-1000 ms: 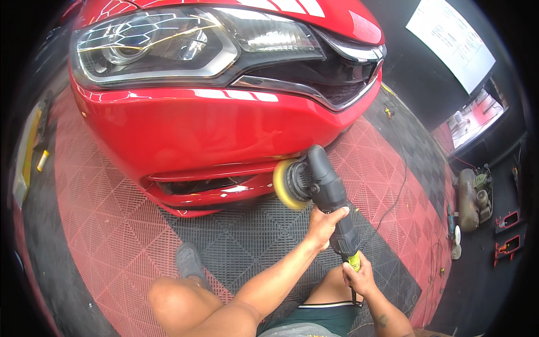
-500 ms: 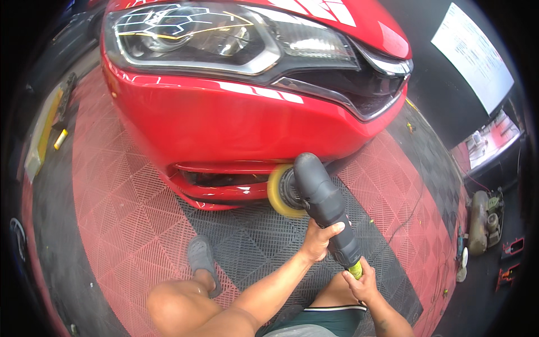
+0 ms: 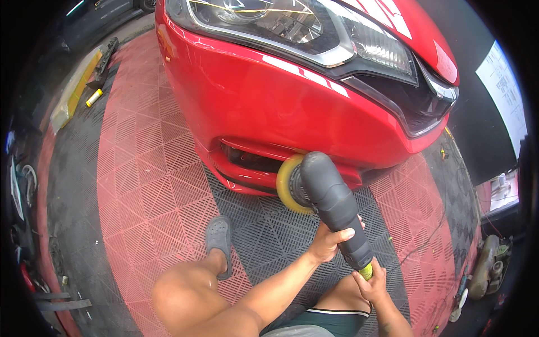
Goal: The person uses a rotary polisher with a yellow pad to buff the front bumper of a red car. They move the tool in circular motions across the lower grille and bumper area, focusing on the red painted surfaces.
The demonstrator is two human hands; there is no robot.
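Note:
A black car polisher (image 3: 328, 191) is held across both my hands, its round yellow pad (image 3: 287, 185) against the lower edge of a red car bumper (image 3: 264, 106), beside the dark lower opening. Around the middle of the polisher's body my left hand (image 3: 330, 241) is closed, thumb along the top. My right hand (image 3: 371, 279) grips its rear end, at the yellow-green cord end (image 3: 366, 272). The pad partly hides the bumper's lower lip. Above the bumper sits a clear headlight (image 3: 269, 25).
Red and black slatted tiles (image 3: 146, 185) cover the floor. My left foot wears a grey clog (image 3: 218, 238). A yellow-and-white tube (image 3: 94, 98) lies at far left. On the right stand a compressor-like machine (image 3: 487, 269) and a dark panel with a white sheet (image 3: 502, 92).
The view has shifted, so the car sits further right and higher. The polisher's pad stays at the bumper's lower edge, and both hands keep their hold.

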